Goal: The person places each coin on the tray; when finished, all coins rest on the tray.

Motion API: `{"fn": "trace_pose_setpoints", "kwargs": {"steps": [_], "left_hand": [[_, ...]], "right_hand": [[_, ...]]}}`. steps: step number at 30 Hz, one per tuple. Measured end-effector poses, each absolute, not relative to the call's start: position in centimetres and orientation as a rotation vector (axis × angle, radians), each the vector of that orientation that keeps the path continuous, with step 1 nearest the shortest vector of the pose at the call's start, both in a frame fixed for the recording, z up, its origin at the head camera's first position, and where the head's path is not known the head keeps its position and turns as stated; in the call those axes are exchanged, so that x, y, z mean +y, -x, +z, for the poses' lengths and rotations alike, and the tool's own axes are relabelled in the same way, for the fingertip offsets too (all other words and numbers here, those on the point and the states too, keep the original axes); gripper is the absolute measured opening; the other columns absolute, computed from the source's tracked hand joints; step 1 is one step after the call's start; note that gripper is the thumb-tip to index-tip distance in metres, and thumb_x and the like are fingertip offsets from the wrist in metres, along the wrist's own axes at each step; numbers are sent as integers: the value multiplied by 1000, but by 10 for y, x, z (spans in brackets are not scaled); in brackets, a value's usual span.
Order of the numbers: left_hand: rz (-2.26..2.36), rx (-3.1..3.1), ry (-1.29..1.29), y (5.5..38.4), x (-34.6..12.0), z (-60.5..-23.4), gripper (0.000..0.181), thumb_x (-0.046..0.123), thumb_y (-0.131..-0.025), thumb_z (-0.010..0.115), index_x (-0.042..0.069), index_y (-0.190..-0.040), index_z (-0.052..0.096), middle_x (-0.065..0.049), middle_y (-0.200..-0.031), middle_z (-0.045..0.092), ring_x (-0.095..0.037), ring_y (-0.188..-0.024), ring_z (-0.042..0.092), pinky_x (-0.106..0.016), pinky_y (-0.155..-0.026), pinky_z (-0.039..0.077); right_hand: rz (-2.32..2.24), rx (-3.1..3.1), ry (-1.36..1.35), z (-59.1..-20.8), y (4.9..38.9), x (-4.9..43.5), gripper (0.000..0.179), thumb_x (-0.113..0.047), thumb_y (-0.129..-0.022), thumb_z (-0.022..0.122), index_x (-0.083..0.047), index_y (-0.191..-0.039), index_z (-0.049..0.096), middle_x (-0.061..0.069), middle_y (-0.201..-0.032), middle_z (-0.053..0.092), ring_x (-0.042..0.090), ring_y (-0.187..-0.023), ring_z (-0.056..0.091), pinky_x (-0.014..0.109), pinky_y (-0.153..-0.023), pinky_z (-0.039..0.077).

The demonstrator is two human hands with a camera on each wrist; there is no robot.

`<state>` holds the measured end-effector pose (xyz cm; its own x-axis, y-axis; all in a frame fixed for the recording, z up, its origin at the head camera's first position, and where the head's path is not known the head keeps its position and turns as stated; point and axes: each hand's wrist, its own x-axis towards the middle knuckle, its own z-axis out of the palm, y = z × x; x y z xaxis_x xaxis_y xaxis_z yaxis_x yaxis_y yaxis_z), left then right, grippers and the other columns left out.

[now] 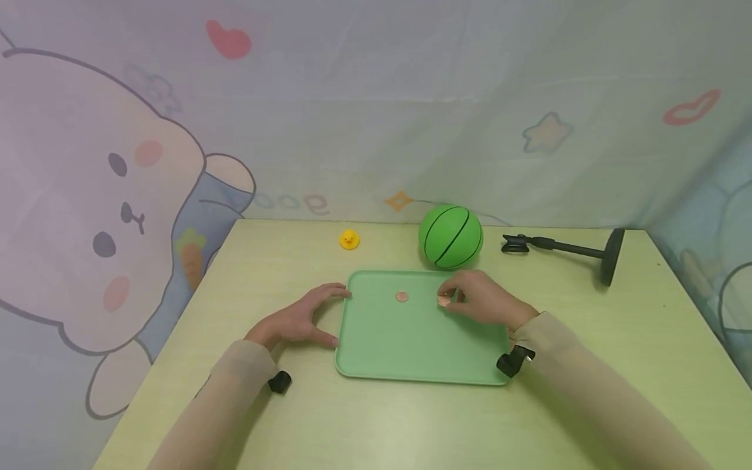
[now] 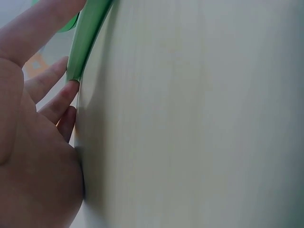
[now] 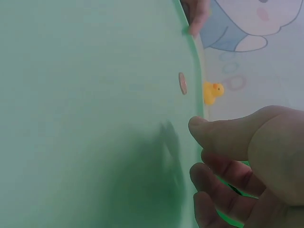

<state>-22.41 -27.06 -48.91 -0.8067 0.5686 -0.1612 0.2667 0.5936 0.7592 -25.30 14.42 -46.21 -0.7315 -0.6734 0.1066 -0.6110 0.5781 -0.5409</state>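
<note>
A light green tray (image 1: pixel 405 352) lies on the table with a copper-coloured coin (image 1: pixel 402 296) flat on it, towards the back. My right hand (image 1: pixel 484 299) is over the tray's right half, thumb and fingers curled around a second copper coin (image 1: pixel 443 301) at their tips. In the right wrist view that second coin is hidden behind the thumb (image 3: pixel 228 135). At the tray's left side, my left hand (image 1: pixel 302 320) has thumb and fingers spread, their tips touching the rim. The left wrist view shows fingertips (image 2: pixel 59 102) against the tray's green edge (image 2: pixel 88 40).
Behind the tray sit a green ball (image 1: pixel 451 236) with black lines and a small yellow rubber duck (image 1: pixel 349 239). A black stand (image 1: pixel 570 248) lies on its side at the back right. Something copper-coloured (image 1: pixel 512 337) shows partly behind my right wrist. A printed cloth (image 1: pixel 364 117) hangs behind the table.
</note>
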Motion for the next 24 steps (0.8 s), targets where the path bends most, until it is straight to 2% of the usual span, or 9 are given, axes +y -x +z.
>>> {"fn": "trace_pose_setpoints", "kwargs": {"steps": [6,11,24], "left_hand": [[1073,2431,-669,223,-270,-488,92,32,-77,95,25,-155,47,-7,-172,24,-36,-160,15,-66,-127,11],[1066,2434,-653,223,-270,-489,92,32,-76,95,27,-155,47,-3,-172,23,-32,-160,14,-63,-128,12],[1067,2436,-643,224,-271,-491,92,33,-75,96,29,-154,48,-2,-172,24,-32,-160,14,-63,-128,11]], "right_hand": [[-810,2690,1093,-460,257,127,4,-14,-97,76,-14,-97,80,-9,-90,73,8,-76,60,31,-73,54],[-811,2683,1091,-461,260,118,4,-12,-97,75,-13,-95,79,-9,-87,72,8,-74,58,31,-74,52],[-789,2709,1007,-468,264,103,5,-14,-96,77,-11,-99,79,-5,-90,73,13,-85,64,36,-82,55]]}}
